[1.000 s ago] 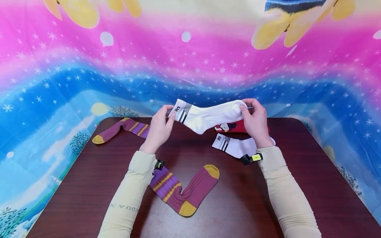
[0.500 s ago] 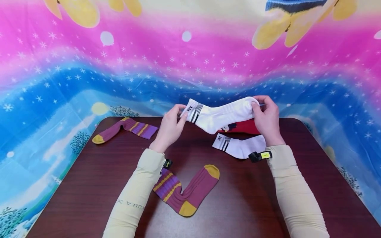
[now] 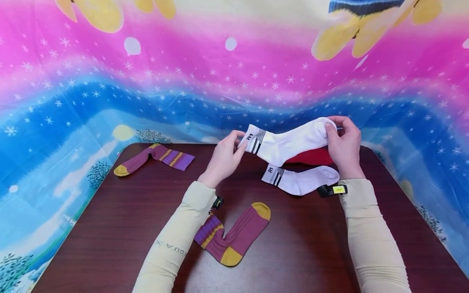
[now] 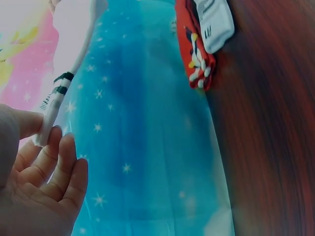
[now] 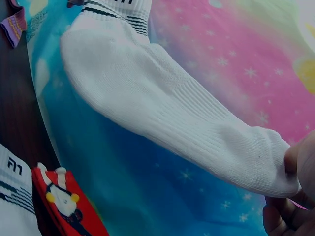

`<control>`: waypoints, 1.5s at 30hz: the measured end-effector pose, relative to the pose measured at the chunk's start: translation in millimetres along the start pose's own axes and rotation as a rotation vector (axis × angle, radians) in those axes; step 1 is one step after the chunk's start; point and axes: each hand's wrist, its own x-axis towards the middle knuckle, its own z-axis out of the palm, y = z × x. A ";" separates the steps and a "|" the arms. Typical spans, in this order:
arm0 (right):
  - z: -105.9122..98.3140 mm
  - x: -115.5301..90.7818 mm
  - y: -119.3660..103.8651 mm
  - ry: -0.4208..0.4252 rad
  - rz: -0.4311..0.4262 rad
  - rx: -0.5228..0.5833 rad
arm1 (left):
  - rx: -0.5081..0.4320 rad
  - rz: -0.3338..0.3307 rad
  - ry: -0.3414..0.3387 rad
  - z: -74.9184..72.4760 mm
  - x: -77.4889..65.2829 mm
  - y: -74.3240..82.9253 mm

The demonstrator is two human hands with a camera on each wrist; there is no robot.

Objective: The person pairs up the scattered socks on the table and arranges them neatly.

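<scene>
A white sock (image 3: pixel 289 140) with black cuff stripes is stretched in the air between both hands, above the table's far part. My left hand (image 3: pixel 225 158) pinches its cuff between thumb and fingers, which the left wrist view also shows. At the toe end, my right hand (image 3: pixel 344 144) grips the sock, thumb on the near side. Below it on the table lies a matching white sock (image 3: pixel 298 181), close to the right wrist. A red sock (image 3: pixel 311 157) lies behind that one, partly hidden by the held sock; its cartoon figure shows in the right wrist view.
A maroon and purple sock with mustard toe (image 3: pixel 243 236) lies at the table's middle, its cuff partly behind the left sleeve. Its lookalike sock (image 3: pixel 157 156) lies at the far left. A printed cloth (image 3: pixel 234 81) hangs around the dark wooden table (image 3: pixel 110 228).
Both hands have moved right with the white sock stretched between them. The matching white sock's toe on the table has come into view, while more of the red sock's figure is covered.
</scene>
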 end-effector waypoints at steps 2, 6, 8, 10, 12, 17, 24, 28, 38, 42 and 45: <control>-4.9 1.4 3.2 0.010 0.009 0.000 | -0.009 -0.003 -0.021 4.8 0.9 2.0; -13.2 4.1 9.9 0.032 0.030 -0.017 | -0.022 -0.012 -0.064 14.7 2.8 4.9; -16.1 5.3 13.7 0.046 0.031 -0.021 | -0.033 -0.019 -0.078 19.1 3.6 6.5; -18.4 6.0 17.9 0.056 0.031 -0.026 | -0.041 -0.026 -0.091 22.7 4.2 8.0; -20.8 6.3 22.2 0.060 0.039 -0.033 | -0.042 -0.031 -0.099 26.4 4.9 9.5; -29.1 5.9 33.1 0.035 0.085 -0.075 | -0.030 -0.048 -0.136 36.9 5.4 12.5; -38.9 6.5 49.0 -0.005 0.157 -0.108 | -0.025 -0.063 -0.222 54.0 2.2 14.2; -41.5 4.4 56.1 -0.014 0.182 -0.121 | -0.014 -0.070 -0.261 61.8 -0.6 15.2; -48.0 -2.7 72.7 -0.030 0.197 -0.189 | 0.012 -0.116 -0.362 73.8 -4.9 18.5; -48.9 -7.3 80.2 -0.059 0.201 -0.218 | 0.046 -0.141 -0.397 77.9 -5.9 19.0; -49.4 -11.2 87.5 -0.086 0.208 -0.237 | 0.055 -0.158 -0.413 80.8 -7.2 18.5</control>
